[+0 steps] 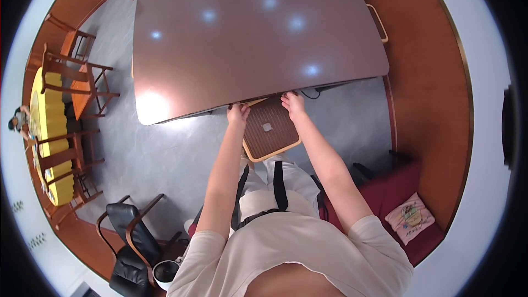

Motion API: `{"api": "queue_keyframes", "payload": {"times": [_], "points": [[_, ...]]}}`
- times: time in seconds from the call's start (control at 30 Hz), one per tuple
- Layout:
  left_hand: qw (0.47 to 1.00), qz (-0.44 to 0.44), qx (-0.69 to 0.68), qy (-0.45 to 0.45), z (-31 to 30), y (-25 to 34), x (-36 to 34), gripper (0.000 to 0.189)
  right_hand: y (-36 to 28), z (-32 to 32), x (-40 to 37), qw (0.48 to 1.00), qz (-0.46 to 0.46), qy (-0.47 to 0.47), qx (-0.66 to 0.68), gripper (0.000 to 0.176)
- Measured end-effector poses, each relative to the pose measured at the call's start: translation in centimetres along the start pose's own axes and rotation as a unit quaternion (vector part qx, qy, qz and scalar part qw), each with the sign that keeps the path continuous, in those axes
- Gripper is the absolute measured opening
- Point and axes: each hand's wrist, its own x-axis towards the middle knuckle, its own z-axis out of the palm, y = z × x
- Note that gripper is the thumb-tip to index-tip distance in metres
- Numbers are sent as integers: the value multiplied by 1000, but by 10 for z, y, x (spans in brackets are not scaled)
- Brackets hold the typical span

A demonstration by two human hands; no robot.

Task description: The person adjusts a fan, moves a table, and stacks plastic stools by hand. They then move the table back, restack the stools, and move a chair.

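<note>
Directly in front of my legs is a chair [267, 127] with a brown ribbed panel, a light wooden rim and a small pale square at its middle. The chair's far end meets the edge of a large brown glossy table [247, 49]. My left hand [238, 114] is closed at the chair's far left corner. At its far right corner my right hand [293, 103] is closed in the same way. Both sets of fingertips are partly hidden close to the table edge. A strip of light wood shows between the hands.
A dark cable [312, 95] hangs under the table. Another light-framed chair [379, 22] stands at its right side. A dark red sofa [363, 192] with a pink cushion [410, 218] is behind right; a black armchair [132, 231] is behind left. Wooden chairs [81, 85] surround a yellow-clothed table [59, 151].
</note>
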Motion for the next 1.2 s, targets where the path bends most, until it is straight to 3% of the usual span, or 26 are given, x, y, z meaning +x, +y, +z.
{"api": "queue_keyframes", "payload": {"times": [0.07, 0.3, 0.4, 0.47, 0.57, 0.77, 1.03, 1.2], "points": [[999, 14, 18, 35, 6, 3, -5, 30, -2, 6, 8, 1000, 9, -19, -7, 25], [999, 35, -2, -13, 3, 5, 1, 21, -10, 14, 7, 999, 51, -1, -9, 25], [999, 25, -4, 20, 7, 5, -11, 26, -4, 13, 13, 998, 67, 10, 1, 28], [1000, 8, -13, 26, 0, -4, -7, 24, 2, 13, 12, 991, 93, 92, 7, 24], [999, 4, -15, 49, -8, -13, -12, 18, 16, 2, 11, 987, 121, 98, 37, 21], [999, 15, -22, 27, -13, -18, -13, 16, 19, -11, -3, 993, 59, 75, 62, 13], [999, -6, -41, 13, -5, -4, -23, 17, 5, -12, -7, 996, 61, 33, 51, 17], [993, 13, -80, -84, 1, 8, -18, 19, -17, -3, -15, 998, 15, -4, 65, 18]]}}
